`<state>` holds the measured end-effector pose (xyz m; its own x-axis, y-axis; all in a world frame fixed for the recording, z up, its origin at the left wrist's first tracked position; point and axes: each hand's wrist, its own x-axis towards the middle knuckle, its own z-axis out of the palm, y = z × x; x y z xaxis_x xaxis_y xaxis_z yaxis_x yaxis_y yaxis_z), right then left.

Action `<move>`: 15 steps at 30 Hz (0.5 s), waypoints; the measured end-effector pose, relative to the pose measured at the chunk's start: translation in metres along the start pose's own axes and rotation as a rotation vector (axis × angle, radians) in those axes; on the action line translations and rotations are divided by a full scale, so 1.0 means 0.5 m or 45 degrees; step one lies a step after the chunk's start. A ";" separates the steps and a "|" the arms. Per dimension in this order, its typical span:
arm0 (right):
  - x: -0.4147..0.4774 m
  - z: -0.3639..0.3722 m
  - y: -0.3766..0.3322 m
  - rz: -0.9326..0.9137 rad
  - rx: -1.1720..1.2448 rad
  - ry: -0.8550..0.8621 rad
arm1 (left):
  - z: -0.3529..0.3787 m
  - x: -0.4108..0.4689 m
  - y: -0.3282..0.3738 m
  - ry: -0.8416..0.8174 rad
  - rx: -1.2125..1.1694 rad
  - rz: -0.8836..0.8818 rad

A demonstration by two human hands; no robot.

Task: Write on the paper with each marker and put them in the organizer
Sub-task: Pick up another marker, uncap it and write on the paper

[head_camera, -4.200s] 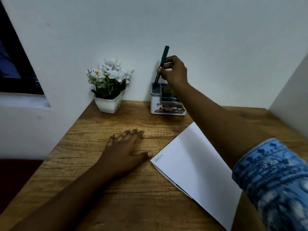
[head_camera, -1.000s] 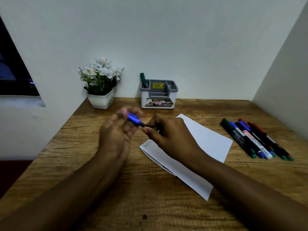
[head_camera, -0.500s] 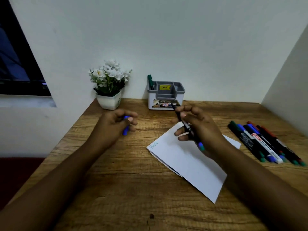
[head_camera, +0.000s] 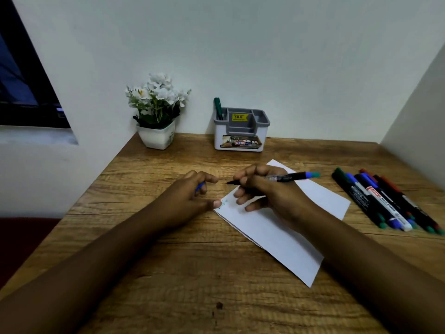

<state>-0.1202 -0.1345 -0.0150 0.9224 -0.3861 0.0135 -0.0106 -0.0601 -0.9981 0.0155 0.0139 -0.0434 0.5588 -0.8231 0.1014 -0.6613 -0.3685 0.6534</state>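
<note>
I see the uncapped blue marker (head_camera: 289, 177) held in the right grip (head_camera: 272, 194), tip pointing left, over the folded paper (head_camera: 277, 232) at mid-desk (head_camera: 192, 273). Left grip (head_camera: 187, 201) is curled round the blue cap (head_camera: 199, 188), thumb at the paper's left corner. Organizer (head_camera: 240, 138) by the wall holds a green marker (head_camera: 218, 108) in its left compartment; spare markers (head_camera: 385, 203) lie in a row right of the paper.
</note>
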 end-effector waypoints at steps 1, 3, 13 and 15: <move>0.002 0.001 0.003 0.027 -0.008 -0.026 | 0.001 0.001 -0.003 -0.016 0.050 0.010; 0.005 0.006 0.014 0.027 -0.060 -0.029 | 0.004 0.003 -0.007 -0.049 0.159 0.021; 0.010 0.020 0.055 -0.104 -0.344 -0.043 | 0.009 0.007 -0.015 -0.228 0.419 0.062; 0.012 0.019 0.058 -0.092 -0.364 -0.050 | 0.009 0.008 -0.020 -0.257 0.406 0.057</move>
<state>-0.1115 -0.1299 -0.0442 0.9388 -0.3361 0.0760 -0.0477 -0.3451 -0.9373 0.0220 0.0124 -0.0526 0.4371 -0.8982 -0.0460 -0.8232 -0.4201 0.3818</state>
